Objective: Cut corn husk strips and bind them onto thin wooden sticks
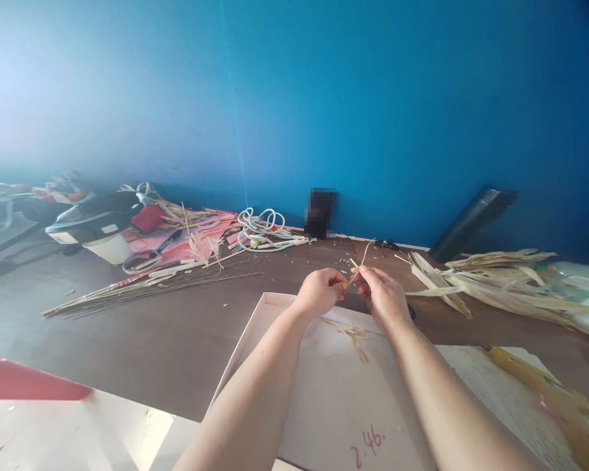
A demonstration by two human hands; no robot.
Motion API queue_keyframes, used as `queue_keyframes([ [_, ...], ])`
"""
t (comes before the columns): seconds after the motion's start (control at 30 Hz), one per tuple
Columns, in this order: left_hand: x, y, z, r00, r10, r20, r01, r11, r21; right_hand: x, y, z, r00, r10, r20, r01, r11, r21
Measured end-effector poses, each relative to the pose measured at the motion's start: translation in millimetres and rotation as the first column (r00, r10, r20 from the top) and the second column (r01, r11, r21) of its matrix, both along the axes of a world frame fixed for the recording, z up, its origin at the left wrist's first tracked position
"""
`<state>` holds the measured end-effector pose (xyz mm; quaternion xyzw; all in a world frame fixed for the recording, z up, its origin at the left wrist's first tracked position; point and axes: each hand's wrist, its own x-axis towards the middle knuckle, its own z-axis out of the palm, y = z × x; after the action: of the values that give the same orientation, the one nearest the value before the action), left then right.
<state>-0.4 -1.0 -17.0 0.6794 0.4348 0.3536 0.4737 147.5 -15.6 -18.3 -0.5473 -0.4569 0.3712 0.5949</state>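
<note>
My left hand [320,291] and my right hand [383,296] are held close together above a shallow white cardboard tray [324,405]. Both pinch a thin pale straw strip [358,265] whose free end curves up and to the right. Fingers of both hands are closed on it. A few loose straw scraps [354,337] lie in the tray under my hands.
Dried husk leaves [495,281] are piled at the right on the brown table [186,333]. A bundle of thin sticks [152,284], a coiled white cable [260,232], a clothes iron [95,219] and pink sheets lie at the left. A dark tube [471,222] leans on the blue wall.
</note>
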Motion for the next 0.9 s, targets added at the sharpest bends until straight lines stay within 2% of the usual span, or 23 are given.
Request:
queue_keyframes([
  [0.13, -0.4, -1.4, 1.5, 0.999, 0.012, -0.035, -0.011, 1.0, 0.022, 0.9, 0.6, -0.1, 0.999, -0.021, 0.049, 0.021, 1.0, 0.0],
  [0.5, -3.2, -2.7, 2.8, 0.997, 0.008, -0.072, -0.002, 0.996, 0.09, 0.6, -1.0, 3.5, 0.999, -0.019, 0.048, 0.019, 1.0, 0.004],
  [0.9, -3.1, -5.1, 8.2, 0.994, 0.028, -0.105, -0.021, 0.997, 0.072, -0.2, -1.2, 3.3, 0.997, -0.024, 0.077, 0.025, 1.0, -0.005],
])
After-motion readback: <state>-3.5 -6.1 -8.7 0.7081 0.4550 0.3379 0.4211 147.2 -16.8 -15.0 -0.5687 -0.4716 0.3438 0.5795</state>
